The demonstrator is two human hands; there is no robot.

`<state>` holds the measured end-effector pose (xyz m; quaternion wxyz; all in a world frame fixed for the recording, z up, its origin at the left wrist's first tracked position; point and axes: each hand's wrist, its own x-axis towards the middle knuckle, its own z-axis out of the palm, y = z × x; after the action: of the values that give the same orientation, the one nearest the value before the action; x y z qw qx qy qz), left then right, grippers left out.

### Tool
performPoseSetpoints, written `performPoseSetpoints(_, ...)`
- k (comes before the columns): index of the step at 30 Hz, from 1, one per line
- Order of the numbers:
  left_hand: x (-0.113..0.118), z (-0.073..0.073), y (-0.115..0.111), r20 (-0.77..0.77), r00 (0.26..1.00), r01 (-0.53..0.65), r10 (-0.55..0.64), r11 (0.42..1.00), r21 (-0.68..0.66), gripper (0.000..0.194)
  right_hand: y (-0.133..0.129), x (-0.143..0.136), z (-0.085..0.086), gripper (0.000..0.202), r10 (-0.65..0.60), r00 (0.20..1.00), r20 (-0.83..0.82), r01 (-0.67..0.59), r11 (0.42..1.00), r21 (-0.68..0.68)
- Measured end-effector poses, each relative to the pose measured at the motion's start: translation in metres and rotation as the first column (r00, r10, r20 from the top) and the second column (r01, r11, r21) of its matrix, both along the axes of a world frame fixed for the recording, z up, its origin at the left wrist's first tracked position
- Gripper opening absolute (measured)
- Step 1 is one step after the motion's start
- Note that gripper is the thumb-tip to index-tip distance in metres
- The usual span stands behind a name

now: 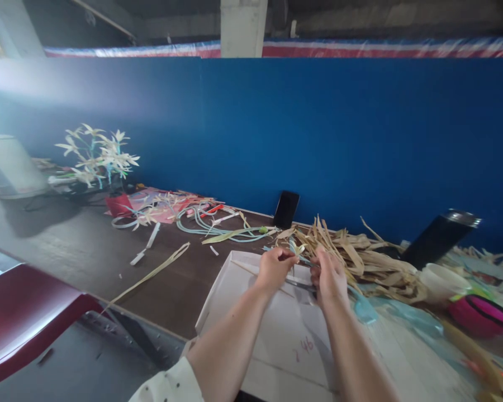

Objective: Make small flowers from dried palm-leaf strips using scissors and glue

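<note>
Both hands meet over a white box lid (pixel 272 329) with red handwriting on it. My left hand (pixel 275 267) is closed in a pinch near a small pale flower (pixel 299 249); what its fingertips hold is too small to make out. Close beside it, my right hand (pixel 329 273) has its fingers bent together beside a thin light-blue stem and a dark metal tool, perhaps scissors (pixel 299 285). Its exact grip is partly hidden. A thin wooden stick (pixel 243 267) lies on the lid.
Dry husks (pixel 360 257), a black bottle (pixel 440 237) and a white bowl (pixel 442 283) are on the right. A phone (pixel 286 209) leans on the blue partition. Light-blue cords (pixel 193 226) and husk flowers (pixel 104 156) stand left, beyond a red chair (pixel 29 318).
</note>
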<state>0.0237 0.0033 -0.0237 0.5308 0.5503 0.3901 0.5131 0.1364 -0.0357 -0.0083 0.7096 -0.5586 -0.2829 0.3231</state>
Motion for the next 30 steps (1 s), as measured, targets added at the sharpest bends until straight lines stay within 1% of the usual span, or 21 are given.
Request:
performPoseSetpoints(1,0.001,0.000,0.001,0.003,1.000,-0.010,0.010,1.000,-0.003,0.022,0.000,0.000,0.001,0.038,-0.033,0.999,-0.038,0.033,0.999,-0.002)
performPoseSetpoints(2,0.001,-0.001,0.001,0.008,1.000,-0.019,0.019,1.000,-0.006,0.022,-0.001,-0.001,0.003,0.040,-0.041,0.996,-0.076,0.041,0.999,0.000)
performPoseSetpoints(3,0.001,-0.001,0.001,0.015,1.000,-0.027,0.027,1.000,-0.007,0.022,-0.001,-0.002,0.005,0.043,-0.026,0.994,-0.107,0.027,1.000,0.008)
performPoseSetpoints(5,0.002,0.000,0.001,0.025,0.999,-0.027,0.028,1.000,-0.009,0.022,-0.004,-0.006,0.009,0.053,0.044,0.990,-0.134,-0.040,0.998,0.038)
performPoseSetpoints(8,0.003,0.000,0.001,0.027,0.999,-0.018,0.019,1.000,-0.011,0.021,-0.007,-0.010,0.013,0.062,0.125,0.986,-0.108,-0.115,0.989,0.089)
performPoseSetpoints(12,0.003,-0.002,0.000,0.028,1.000,-0.009,0.008,1.000,0.029,0.020,-0.006,-0.009,0.011,0.067,0.158,0.984,-0.085,-0.148,0.982,0.115)
performPoseSetpoints(17,0.002,-0.004,0.000,-0.039,0.999,-0.020,0.024,0.995,0.099,0.020,-0.003,-0.004,0.007,0.071,0.201,0.976,-0.085,-0.190,0.974,0.124)
performPoseSetpoints(22,0.002,-0.005,0.000,-0.099,0.994,-0.034,0.048,0.989,0.141,0.017,-0.004,-0.004,0.007,0.070,0.206,0.978,-0.047,-0.199,0.973,0.115)
performPoseSetpoints(30,0.003,-0.007,0.000,-0.131,0.989,-0.042,0.067,0.981,0.188,0.014,-0.004,-0.004,0.006,0.069,0.206,0.977,-0.047,-0.200,0.974,0.105)
